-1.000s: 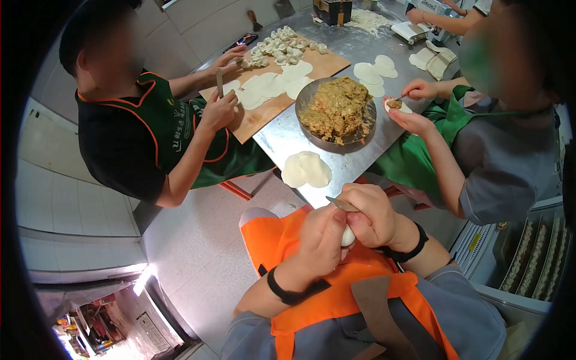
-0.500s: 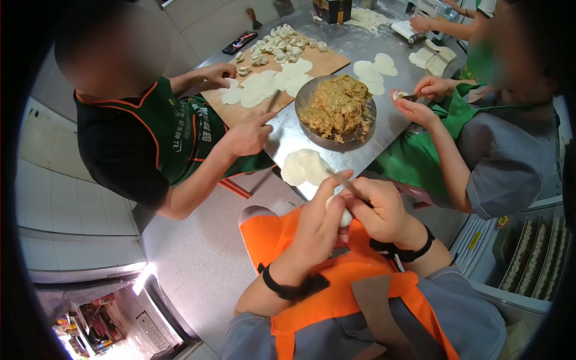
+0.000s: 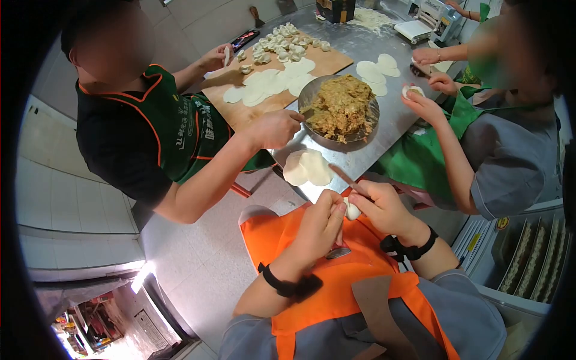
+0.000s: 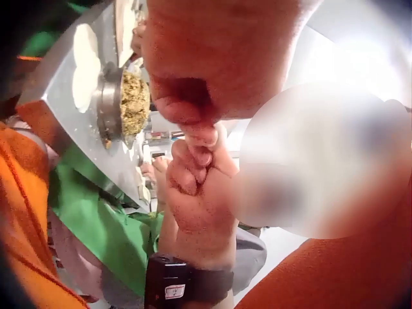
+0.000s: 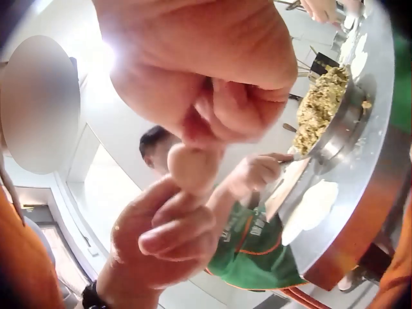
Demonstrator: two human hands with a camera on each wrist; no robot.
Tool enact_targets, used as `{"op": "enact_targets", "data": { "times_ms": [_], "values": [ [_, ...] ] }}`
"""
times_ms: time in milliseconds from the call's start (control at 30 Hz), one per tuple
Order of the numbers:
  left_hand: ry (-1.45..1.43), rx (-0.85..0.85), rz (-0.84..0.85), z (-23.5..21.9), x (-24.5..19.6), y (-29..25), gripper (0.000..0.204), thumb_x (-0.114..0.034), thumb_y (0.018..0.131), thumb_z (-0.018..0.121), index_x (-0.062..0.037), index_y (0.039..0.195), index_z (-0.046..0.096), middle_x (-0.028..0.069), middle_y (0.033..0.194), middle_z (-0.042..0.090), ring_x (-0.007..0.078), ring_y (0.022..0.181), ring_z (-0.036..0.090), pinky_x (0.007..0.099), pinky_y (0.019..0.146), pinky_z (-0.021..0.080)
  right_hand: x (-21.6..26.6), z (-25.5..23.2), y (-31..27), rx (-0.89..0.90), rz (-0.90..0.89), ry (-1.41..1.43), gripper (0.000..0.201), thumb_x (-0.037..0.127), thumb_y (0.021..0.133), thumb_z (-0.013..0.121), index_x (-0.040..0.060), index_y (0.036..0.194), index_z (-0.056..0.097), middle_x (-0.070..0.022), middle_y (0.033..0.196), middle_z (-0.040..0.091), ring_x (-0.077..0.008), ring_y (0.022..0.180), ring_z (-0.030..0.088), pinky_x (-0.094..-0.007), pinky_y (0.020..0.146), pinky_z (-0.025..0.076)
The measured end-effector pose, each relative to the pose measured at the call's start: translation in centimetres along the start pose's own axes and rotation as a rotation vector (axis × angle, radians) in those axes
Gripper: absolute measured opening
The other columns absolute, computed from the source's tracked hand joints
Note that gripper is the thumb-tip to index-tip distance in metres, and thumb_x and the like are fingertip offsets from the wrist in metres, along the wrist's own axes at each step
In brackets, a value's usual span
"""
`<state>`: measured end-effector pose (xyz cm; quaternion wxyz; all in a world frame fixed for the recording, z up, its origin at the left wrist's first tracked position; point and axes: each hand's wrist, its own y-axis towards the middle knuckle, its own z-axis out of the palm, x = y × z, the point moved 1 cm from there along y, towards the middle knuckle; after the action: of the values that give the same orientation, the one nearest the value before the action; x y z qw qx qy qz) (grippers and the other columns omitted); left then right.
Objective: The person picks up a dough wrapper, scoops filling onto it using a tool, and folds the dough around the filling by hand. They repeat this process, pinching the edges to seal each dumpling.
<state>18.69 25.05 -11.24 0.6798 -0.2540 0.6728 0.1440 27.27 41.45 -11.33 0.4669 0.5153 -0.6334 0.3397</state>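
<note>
Over the lap, both hands meet at a small white dumpling [image 3: 353, 211]. My left hand [image 3: 318, 223] pinches the dumpling's left side, fingers curled. On its other side my right hand [image 3: 385, 207] presses the edge with thumb and fingers, and also grips a thin flat spatula [image 3: 345, 176] that points up toward the table. In the right wrist view the rounded dumpling [image 5: 192, 168] shows between the two hands, and the fingers hide its upper edge. A stack of round wrappers [image 3: 307, 167] lies on the near table corner, just beyond the hands.
A metal bowl [image 3: 365, 139] heaped with filling [image 3: 342, 108] stands on the steel table [image 3: 393, 129]. Left of it, a wooden board [image 3: 243, 117] bears wrappers and finished dumplings [image 3: 288, 45]. People work on both sides. Trays [image 3: 534, 258] stand at lower right.
My hands have come slightly lower and the left has turned, uncovering more of the dumpling. The left person's spatula hand has moved from the board to the bowl.
</note>
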Motion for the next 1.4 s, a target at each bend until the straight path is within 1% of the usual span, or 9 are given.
{"op": "enact_targets", "data": {
  "times_ms": [167, 200, 400, 500, 700, 800, 900, 1100, 1400],
  "values": [
    [0.122, -0.097, 0.015, -2.4, 7.1, 3.5, 0.016, -0.017, 0.101, 0.054, -0.0019, 0.104, 0.053, 0.0092, 0.064, 0.056, 0.0228, 0.060, 0.061, 0.0344, 0.059, 0.048, -4.4, -2.3, 2.4, 0.040, 0.090, -0.288, 0.025, 0.018, 0.095, 0.059, -0.0009, 0.078, 0.056, -0.0215, 0.067, 0.051, -0.0265, 0.059, 0.051, -0.0386, 0.059, 0.043],
    [0.230, -0.160, 0.031, -3.3, 7.9, 4.6, 0.016, -0.016, 0.099, 0.055, -0.0016, 0.105, 0.054, 0.0113, 0.070, 0.058, 0.0268, 0.067, 0.062, 0.0368, 0.063, 0.049, -4.8, -3.3, 4.0, -0.065, 0.095, -0.249, 0.021, 0.016, 0.098, 0.058, -0.0007, 0.086, 0.063, -0.0023, 0.074, 0.060, -0.0076, 0.072, 0.053, -0.0271, 0.065, 0.045],
    [0.765, -0.341, 0.192, -4.7, 7.4, 10.3, 0.028, -0.010, 0.085, 0.063, -0.0001, 0.110, 0.055, 0.0226, 0.105, 0.059, 0.0414, 0.096, 0.062, 0.0475, 0.080, 0.051, 3.4, -6.6, 9.9, -0.544, -0.393, -0.309, 0.025, 0.017, 0.102, 0.053, -0.0012, 0.113, 0.066, 0.0009, 0.078, 0.058, -0.0075, 0.076, 0.052, -0.0244, 0.069, 0.043],
    [0.865, -0.269, 0.068, -4.2, 7.8, 11.4, 0.037, -0.013, 0.078, 0.066, -0.0027, 0.112, 0.057, 0.0201, 0.105, 0.058, 0.0386, 0.098, 0.059, 0.0466, 0.084, 0.050, 0.7, -5.3, 8.5, -0.386, -0.176, -0.224, 0.026, 0.018, 0.102, 0.053, -0.0027, 0.111, 0.067, -0.0008, 0.076, 0.056, -0.0077, 0.074, 0.052, -0.0247, 0.068, 0.043],
    [0.903, -0.099, 0.196, -4.6, 7.2, 10.2, 0.024, -0.011, 0.080, 0.066, -0.0018, 0.101, 0.059, 0.0191, 0.094, 0.062, 0.0400, 0.096, 0.062, 0.0474, 0.081, 0.051, -5.8, -4.5, 5.9, -0.243, 0.026, -0.240, 0.023, 0.017, 0.099, 0.055, -0.0022, 0.104, 0.066, -0.0158, 0.077, 0.061, -0.0295, 0.072, 0.061, -0.0379, 0.068, 0.047],
    [1.138, -0.120, 0.482, -4.2, 5.1, 9.4, 0.017, -0.011, 0.081, 0.066, -0.0023, 0.094, 0.061, 0.0184, 0.089, 0.063, 0.0384, 0.091, 0.064, 0.0470, 0.077, 0.051, -7.4, -4.8, 6.0, -0.360, -0.163, -0.494, 0.020, 0.015, 0.096, 0.057, 0.0016, 0.106, 0.068, -0.0165, 0.082, 0.065, -0.0361, 0.078, 0.063, -0.0420, 0.070, 0.049],
    [0.865, -0.206, 0.159, -3.3, 4.1, 9.0, 0.019, -0.010, 0.086, 0.062, -0.0040, 0.104, 0.060, 0.0172, 0.094, 0.067, 0.0346, 0.091, 0.067, 0.0459, 0.075, 0.054, -6.9, -6.1, 7.4, -0.312, -0.203, -0.702, 0.020, 0.014, 0.091, 0.060, 0.0073, 0.107, 0.070, -0.0154, 0.086, 0.067, -0.0391, 0.082, 0.063, -0.0447, 0.071, 0.050],
    [-0.986, -0.185, -0.178, -3.0, 7.2, 10.2, 0.033, -0.010, 0.095, 0.045, 0.0020, 0.126, 0.046, 0.0211, 0.109, 0.063, 0.0381, 0.101, 0.065, 0.0548, 0.083, 0.057, -7.4, -6.9, 9.9, -0.188, -0.258, -0.863, 0.021, 0.010, 0.089, 0.063, 0.0121, 0.109, 0.072, -0.0137, 0.089, 0.069, -0.0366, 0.082, 0.064, -0.0438, 0.070, 0.050],
    [-0.971, -0.329, -0.328, -1.4, 8.7, 16.3, 0.039, -0.027, 0.107, 0.035, 0.0045, 0.128, 0.044, 0.0212, 0.113, 0.063, 0.0322, 0.096, 0.069, 0.0428, 0.073, 0.063, -8.9, -6.6, 9.8, -0.066, 0.083, -0.496, 0.022, 0.015, 0.092, 0.058, 0.0102, 0.110, 0.071, -0.0173, 0.100, 0.071, -0.0388, 0.091, 0.066, -0.0470, 0.078, 0.052]
  ]
}}
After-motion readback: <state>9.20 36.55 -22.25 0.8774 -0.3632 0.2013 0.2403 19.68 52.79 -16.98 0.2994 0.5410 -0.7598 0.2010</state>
